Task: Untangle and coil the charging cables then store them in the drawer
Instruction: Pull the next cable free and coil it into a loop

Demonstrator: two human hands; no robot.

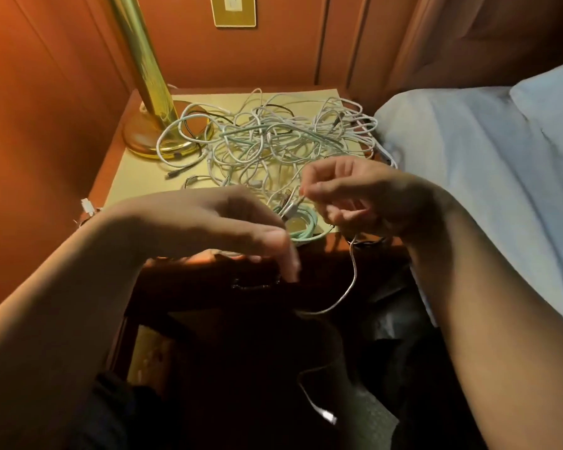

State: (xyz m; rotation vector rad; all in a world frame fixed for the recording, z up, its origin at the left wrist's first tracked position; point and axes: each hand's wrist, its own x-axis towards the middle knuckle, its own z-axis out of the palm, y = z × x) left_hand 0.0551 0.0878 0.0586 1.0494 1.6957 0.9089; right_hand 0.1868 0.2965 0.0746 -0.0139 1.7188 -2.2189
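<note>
White and pale green, that's the palette here: a big tangle of cables (267,138) sprawls across the worktop (127,180), filling it from centre out toward twelve and two o'clock, with one loop draped over the foot of the brass lamp (150,92) at ten o'clock. The right hand (348,196) has its fingers curled, pinching a thin white cable (353,271) that drops off the front edge at six o'clock and trails down into the dark, its plug (329,417) dangling low. The left hand (241,225) hangs over the front edge, fingers pointing down and loosely bent; whether it grips anything I cannot tell, the fingertips are lost in shadow. Between the hands sits a small coiled green cable (303,225), right on the front lip of the worktop. Early days, I'd judge: one strand being worked free, the pile barely dented, nothing stored. The risks? Pull that white strand hard while it is still threaded through the heap and the knots tighten, or the whole heap slides forward. The green coil is perched so near the edge that a nudge from either wrist could tip it off. And that hanging plug could catch on the drawer front (257,284) below.
</note>
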